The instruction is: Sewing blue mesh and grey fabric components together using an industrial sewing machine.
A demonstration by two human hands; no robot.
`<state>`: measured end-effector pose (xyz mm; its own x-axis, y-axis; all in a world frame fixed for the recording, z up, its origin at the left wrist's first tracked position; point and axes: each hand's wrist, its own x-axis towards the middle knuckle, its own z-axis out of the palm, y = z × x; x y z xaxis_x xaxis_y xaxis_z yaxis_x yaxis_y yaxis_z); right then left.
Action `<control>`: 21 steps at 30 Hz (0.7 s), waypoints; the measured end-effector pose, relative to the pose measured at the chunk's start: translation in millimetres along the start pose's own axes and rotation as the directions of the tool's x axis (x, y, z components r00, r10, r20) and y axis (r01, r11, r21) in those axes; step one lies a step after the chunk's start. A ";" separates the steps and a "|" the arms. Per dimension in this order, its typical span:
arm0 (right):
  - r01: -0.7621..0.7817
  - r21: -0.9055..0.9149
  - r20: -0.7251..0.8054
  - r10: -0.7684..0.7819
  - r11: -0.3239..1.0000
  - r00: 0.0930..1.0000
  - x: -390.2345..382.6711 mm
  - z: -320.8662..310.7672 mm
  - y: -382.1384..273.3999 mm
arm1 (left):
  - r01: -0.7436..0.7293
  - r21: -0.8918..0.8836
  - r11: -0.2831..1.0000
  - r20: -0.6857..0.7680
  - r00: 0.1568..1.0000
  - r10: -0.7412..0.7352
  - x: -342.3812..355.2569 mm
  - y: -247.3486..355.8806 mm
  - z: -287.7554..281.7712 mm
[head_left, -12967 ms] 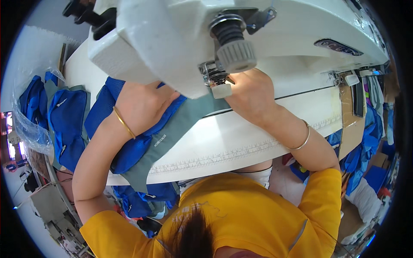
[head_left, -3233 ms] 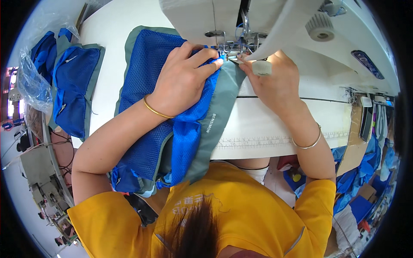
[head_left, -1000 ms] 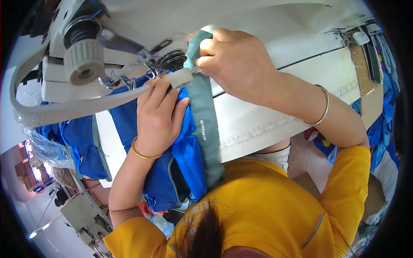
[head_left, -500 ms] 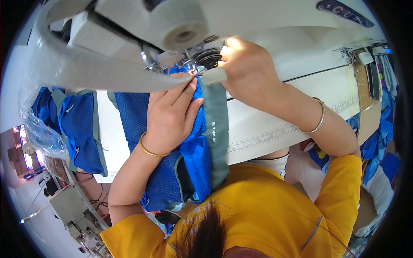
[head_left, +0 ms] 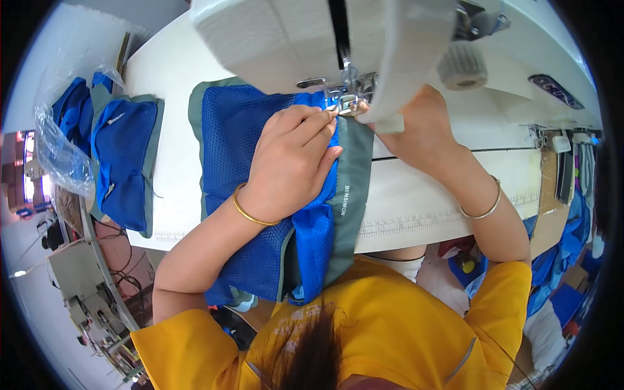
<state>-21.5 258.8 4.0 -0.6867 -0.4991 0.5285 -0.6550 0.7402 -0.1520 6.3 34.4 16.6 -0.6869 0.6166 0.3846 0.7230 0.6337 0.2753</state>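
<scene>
A blue mesh fabric piece (head_left: 234, 130) with grey edging lies on the white sewing table (head_left: 175, 188), and its near end hangs toward my lap. Along its right side runs a grey fabric band (head_left: 354, 175). My left hand (head_left: 289, 159) rests on the blue fabric, thumb apart, its fingertips right beside the presser foot (head_left: 351, 104) of the sewing machine (head_left: 279, 39). To the right of the foot is my right hand (head_left: 422, 127). Its fingers are mostly hidden behind the machine head, so what they hold does not show.
More blue and grey sewn pieces (head_left: 127, 162) hang over the table's left edge beside clear plastic wrap (head_left: 62, 153). A ruler scale (head_left: 416, 224) runs along the table's front edge. Blue fabric (head_left: 556, 253) is heaped at the right, near a cardboard panel (head_left: 546, 208).
The view has shifted, so the machine head sits further right and more of the fabric's far left part shows. Both hands stay by the presser foot, the left still on the fabric.
</scene>
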 end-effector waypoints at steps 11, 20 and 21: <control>0.063 0.011 -0.042 -0.063 0.998 0.997 4.9 5.0 14.4 | -0.001 0.057 0.998 -0.075 0.997 0.005 4.5 0.1 8.9; 0.052 0.058 -0.071 -0.048 0.997 0.996 2.2 5.2 13.2 | 0.086 0.079 0.993 -0.088 0.993 -0.079 7.3 15.9 17.3; 0.053 0.080 -0.058 -0.048 0.995 0.997 3.0 6.0 12.2 | 0.086 0.126 0.988 -0.103 0.992 -0.073 6.8 15.8 17.4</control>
<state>-33.4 263.6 -1.3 -0.6349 -0.5076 0.5824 -0.7134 0.6746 -0.1898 11.8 56.7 8.3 -0.7265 0.5176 0.4520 0.6464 0.7380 0.1939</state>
